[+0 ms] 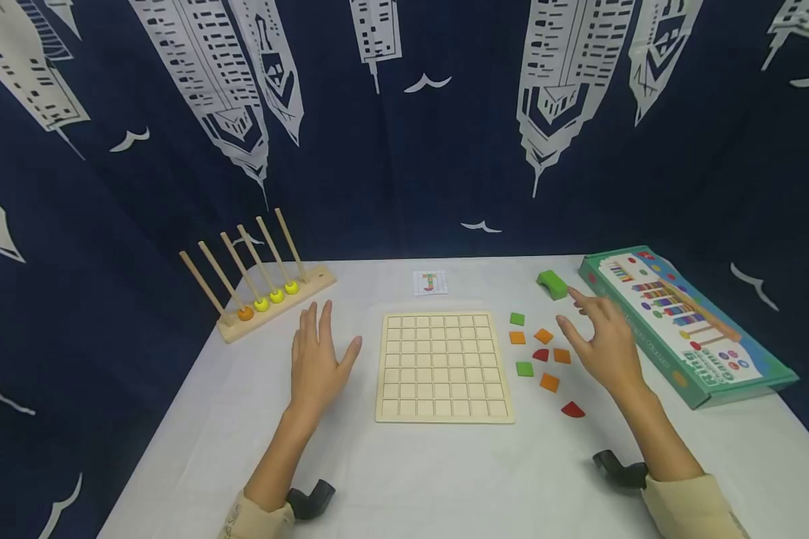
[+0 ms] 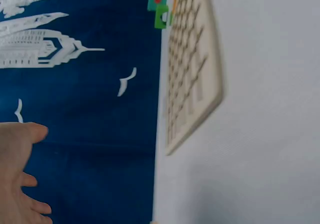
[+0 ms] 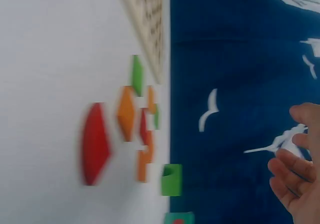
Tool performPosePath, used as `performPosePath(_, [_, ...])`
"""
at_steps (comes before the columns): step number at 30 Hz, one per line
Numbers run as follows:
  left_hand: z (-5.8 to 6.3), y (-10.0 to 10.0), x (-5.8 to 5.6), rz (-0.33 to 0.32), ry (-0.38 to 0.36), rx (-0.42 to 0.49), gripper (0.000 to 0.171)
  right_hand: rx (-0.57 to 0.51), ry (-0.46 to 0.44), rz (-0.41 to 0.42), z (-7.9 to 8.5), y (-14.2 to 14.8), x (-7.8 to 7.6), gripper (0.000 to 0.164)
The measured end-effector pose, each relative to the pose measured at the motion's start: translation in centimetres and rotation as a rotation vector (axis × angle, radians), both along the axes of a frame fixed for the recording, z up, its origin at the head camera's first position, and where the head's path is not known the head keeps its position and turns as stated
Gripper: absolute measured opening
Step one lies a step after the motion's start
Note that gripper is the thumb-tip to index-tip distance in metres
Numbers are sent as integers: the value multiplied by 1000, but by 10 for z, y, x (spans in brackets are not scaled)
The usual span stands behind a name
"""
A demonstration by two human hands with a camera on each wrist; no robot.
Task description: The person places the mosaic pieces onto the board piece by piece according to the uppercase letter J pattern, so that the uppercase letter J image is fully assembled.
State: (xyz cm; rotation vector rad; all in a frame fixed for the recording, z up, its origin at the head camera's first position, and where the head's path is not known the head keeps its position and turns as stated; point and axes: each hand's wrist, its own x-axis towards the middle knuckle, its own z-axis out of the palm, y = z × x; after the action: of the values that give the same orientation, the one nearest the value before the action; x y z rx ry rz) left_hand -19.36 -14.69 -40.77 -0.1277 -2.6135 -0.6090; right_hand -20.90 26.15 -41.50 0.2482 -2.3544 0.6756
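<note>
Head view showed the left hand [image 1: 318, 368], fingers spread and released, across open tabletop [image 1: 362, 393] from the left edge of the grid board [image 1: 445, 367], and the right hand [image 1: 607, 348], loosely bent and unloaded, near the green block [image 1: 550, 283] off the board's far right corner.

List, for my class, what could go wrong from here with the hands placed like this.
The right hand might nudge the green arched block near its index fingertip. If lowered carelessly, it could also scatter the small flat red, orange and green tiles. The left hand might bump the wooden six-peg bead stand beyond its fingertips.
</note>
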Motion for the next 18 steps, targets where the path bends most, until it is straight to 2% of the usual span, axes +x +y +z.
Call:
performPosePath(4, [-21, 6, 1, -54, -24, 152, 72, -49, -86, -16, -21, 4, -5, 53])
performPosePath(10, [-55, 11, -3, -144, -198, 305, 75, -46, -249, -7, -42, 12, -14, 52])
performPosePath(14, [-73, 11, -6, -212, -283, 355, 80, -31, -373, -9, -48, 15, -19, 53])
performPosePath(18, [-85, 11, -8, -298, -357, 335, 88, -37, -463, -1, -54, 19, -26, 53])
